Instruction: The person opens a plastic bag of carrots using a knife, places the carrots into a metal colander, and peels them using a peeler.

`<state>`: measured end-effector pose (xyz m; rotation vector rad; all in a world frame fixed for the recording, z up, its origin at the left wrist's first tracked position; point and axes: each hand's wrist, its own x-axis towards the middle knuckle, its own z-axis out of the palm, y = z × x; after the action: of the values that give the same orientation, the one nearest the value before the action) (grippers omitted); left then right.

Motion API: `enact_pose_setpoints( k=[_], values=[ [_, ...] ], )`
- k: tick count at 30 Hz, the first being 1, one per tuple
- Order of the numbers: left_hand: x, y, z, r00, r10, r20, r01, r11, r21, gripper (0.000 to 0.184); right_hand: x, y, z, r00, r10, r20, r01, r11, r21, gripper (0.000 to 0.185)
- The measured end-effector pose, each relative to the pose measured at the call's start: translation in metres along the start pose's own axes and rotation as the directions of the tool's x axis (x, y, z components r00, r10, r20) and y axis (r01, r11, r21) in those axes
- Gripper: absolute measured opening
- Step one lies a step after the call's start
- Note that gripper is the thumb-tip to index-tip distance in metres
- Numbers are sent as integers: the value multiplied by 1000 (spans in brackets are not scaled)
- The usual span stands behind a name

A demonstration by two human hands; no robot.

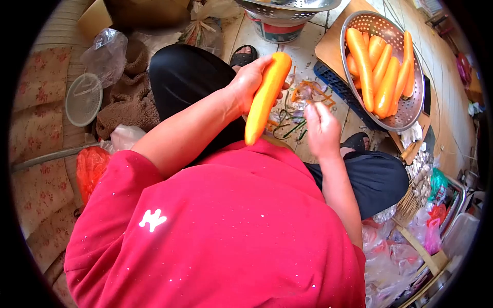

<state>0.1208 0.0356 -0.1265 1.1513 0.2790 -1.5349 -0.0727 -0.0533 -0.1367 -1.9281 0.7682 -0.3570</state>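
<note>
A large peeled carrot lies slantwise across my left hand, whose fingers wrap round its far side. To the right of it, apart from the carrot, my right hand is closed with the thumb uppermost. Something small and pale shows by its fingertips, too little to name. Below and between the hands, orange and dark green peelings are scattered on the tiled floor. Several smooth peeled carrots fill a metal colander at the right.
The colander rests over a board and a dark blue crate. Another colander sits on a bucket at the top. Plastic bags crowd the lower right; a round white sieve and brown cloth are left.
</note>
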Motion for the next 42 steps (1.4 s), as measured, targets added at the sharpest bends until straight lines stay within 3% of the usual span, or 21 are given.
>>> enact_pose_setpoints(
  k=[2,3,4,9,12,13,14,16,19,22,24,26,27,31,33,34,36,38,40,42],
  values=[
    [17,1,-12,996,90,12,-89,993,-80,52,-16,-24,3,988,-110,109,104,993,59,17],
    [17,2,-3,985,101,-142,-111,991,-69,51,-22,-31,4,971,-196,133,186,979,87,15],
    [17,3,-3,984,102,-143,-113,991,-71,51,-26,-36,5,947,-281,154,265,957,117,13],
    [13,-1,3,992,70,-102,-83,988,-130,49,-22,-30,7,924,-350,157,348,937,41,13],
    [8,-12,6,999,6,33,-1,989,-145,48,-4,-8,15,973,-230,-29,224,966,-130,21],
    [-2,-18,12,1000,-32,0,32,999,-10,48,3,1,8,998,-48,-29,42,985,-169,22],
    [-6,-22,13,998,-33,53,30,998,58,47,14,23,7,994,-77,-84,61,983,-173,24],
    [-14,-21,11,978,-110,179,112,994,1,48,24,27,-4,994,29,-106,-54,970,-235,27],
    [-6,-15,-2,964,-119,239,111,993,47,50,34,61,-7,983,79,-164,-125,948,-293,31],
    [-5,-7,-2,987,-9,162,12,1000,-18,50,21,16,-9,985,132,-112,-149,976,-161,31],
    [3,-2,-6,992,-6,127,12,999,-40,51,6,-2,-1,999,-6,-53,3,999,-51,25],
    [13,-5,-10,995,70,72,-58,987,-152,51,-9,-17,9,969,-245,19,245,970,3,19],
    [13,-4,-6,995,98,-31,-99,993,-62,52,-15,-29,9,947,-304,103,305,952,2,14],
    [11,-6,-2,998,46,-40,-49,994,-99,50,-19,-26,13,914,-387,124,389,921,5,12],
    [4,-14,7,998,47,-40,-53,984,-169,49,-7,-12,17,946,-322,19,320,926,-201,16],
    [-6,-14,7,1000,-28,-8,28,1000,4,48,1,0,17,977,-210,-45,197,959,-203,18],
    [-14,-17,5,984,-117,131,111,993,50,48,20,13,2,996,62,-68,-74,977,-198,25],
    [-22,-18,-2,978,-131,164,111,986,127,48,35,40,-7,1000,9,-30,-20,912,-410,28],
    [-22,-13,0,970,-143,198,101,973,208,49,33,48,-11,994,53,-93,-85,919,-385,28],
    [-23,-8,3,988,-104,118,93,991,97,50,30,35,-11,987,87,-134,-130,923,-362,28]
  ],
)
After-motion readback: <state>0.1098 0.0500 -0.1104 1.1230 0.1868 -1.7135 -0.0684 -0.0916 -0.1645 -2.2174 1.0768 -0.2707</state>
